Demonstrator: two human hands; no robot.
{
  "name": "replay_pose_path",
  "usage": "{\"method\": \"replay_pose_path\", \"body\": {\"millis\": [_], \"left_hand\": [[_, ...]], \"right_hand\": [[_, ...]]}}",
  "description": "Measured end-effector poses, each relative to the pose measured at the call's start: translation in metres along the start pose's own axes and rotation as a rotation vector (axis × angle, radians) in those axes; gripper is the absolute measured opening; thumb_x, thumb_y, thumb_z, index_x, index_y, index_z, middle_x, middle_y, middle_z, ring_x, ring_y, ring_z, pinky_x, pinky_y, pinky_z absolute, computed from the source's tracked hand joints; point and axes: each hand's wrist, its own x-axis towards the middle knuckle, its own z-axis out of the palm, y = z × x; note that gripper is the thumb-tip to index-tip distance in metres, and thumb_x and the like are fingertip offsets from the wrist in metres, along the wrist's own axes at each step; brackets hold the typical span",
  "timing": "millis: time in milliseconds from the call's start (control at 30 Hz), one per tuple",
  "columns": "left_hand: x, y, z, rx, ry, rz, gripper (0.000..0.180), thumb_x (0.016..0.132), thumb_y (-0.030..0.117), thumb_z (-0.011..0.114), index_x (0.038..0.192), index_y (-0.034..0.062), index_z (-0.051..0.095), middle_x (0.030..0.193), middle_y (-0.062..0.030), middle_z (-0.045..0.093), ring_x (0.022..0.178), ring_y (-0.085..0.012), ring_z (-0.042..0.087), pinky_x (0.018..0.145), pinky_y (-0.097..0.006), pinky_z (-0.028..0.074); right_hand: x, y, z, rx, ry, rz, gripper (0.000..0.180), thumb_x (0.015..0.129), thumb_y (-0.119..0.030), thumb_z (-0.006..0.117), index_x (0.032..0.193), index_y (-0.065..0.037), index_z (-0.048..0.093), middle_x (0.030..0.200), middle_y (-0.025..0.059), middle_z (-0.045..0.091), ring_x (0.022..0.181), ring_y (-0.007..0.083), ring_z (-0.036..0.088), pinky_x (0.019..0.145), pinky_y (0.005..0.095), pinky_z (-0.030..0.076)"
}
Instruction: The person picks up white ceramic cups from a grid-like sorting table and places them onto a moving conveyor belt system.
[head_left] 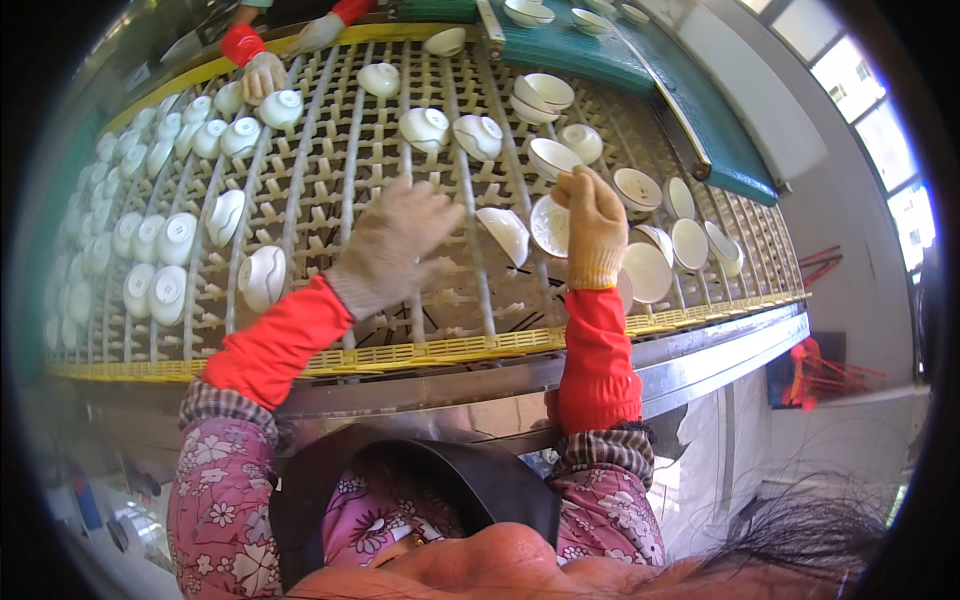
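Note:
My left hand (395, 245), in a tan work glove and slightly blurred, hovers over the white pegged conveyor with thumb and fingers apart, holding nothing. My right hand (597, 230), gloved alike, is closed, its fingertips at the rim of a tilted white bowl (552, 155). Beside that wrist lie another bowl (550, 226) showing its inside and a bowl on its side (505, 235). Two upside-down bowls, one (425, 129) left of the other (478, 137), rest beyond my left hand. Several more bowls, such as an upright one (648, 272), crowd the right side.
Upside-down bowls stand in dense rows at the left (175, 240). A co-worker's gloved hand (264, 77) touches a bowl (281, 108) at the far left. A green belt (560, 55) carries bowls at the far right. A yellow edge strip (480, 345) runs along the near side.

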Motion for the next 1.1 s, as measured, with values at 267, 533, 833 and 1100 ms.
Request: {"method": "replay_pose_path", "body": {"millis": [267, 533, 833, 1100], "left_hand": [[0.076, 0.01, 0.089, 0.169, 0.024, 0.315, 0.028, 0.085, 0.015, 0.059, 0.113, 0.0106, 0.066, 0.098, -0.0066, 0.062, 0.094, -0.023, 0.058, 0.091, -0.036, 0.043], [0.063, -0.025, 0.085, -0.115, 0.23, -0.087, 0.032, 0.091, 0.014, 0.056, 0.122, 0.0146, 0.065, 0.1, -0.0106, 0.07, 0.094, -0.0288, 0.068, 0.086, -0.037, 0.053], [-0.047, -0.139, -0.035, 0.492, 0.314, -0.798, 0.035, 0.089, 0.013, 0.057, 0.123, 0.0105, 0.061, 0.105, -0.0172, 0.064, 0.097, -0.0387, 0.064, 0.086, -0.043, 0.052], [-0.1, -0.117, -0.032, 0.006, -0.099, -0.722, 0.023, 0.089, 0.021, 0.053, 0.098, 0.0031, 0.065, 0.095, -0.0213, 0.065, 0.083, -0.0382, 0.064, 0.08, -0.044, 0.052]], "right_hand": [[0.038, 0.026, -0.06, -0.31, 0.046, 0.118, 0.036, 0.091, -0.031, 0.06, 0.1, 0.003, 0.067, 0.083, 0.013, 0.07, 0.076, 0.0194, 0.066, 0.072, 0.0326, 0.05], [0.031, 0.045, -0.058, -0.907, -0.284, 0.029, 0.039, 0.087, -0.041, 0.063, 0.101, -0.005, 0.066, 0.097, 0.0225, 0.068, 0.094, 0.0403, 0.065, 0.081, 0.0441, 0.05], [0.032, 0.039, -0.049, -0.997, -0.356, 0.205, 0.038, 0.089, -0.036, 0.062, 0.112, -0.007, 0.069, 0.1, 0.0243, 0.069, 0.097, 0.0397, 0.067, 0.083, 0.0442, 0.051], [0.034, 0.033, -0.046, -1.023, -0.261, 0.118, 0.032, 0.09, -0.032, 0.058, 0.105, -0.009, 0.073, 0.093, 0.0243, 0.069, 0.091, 0.0383, 0.069, 0.081, 0.0442, 0.052]]}}
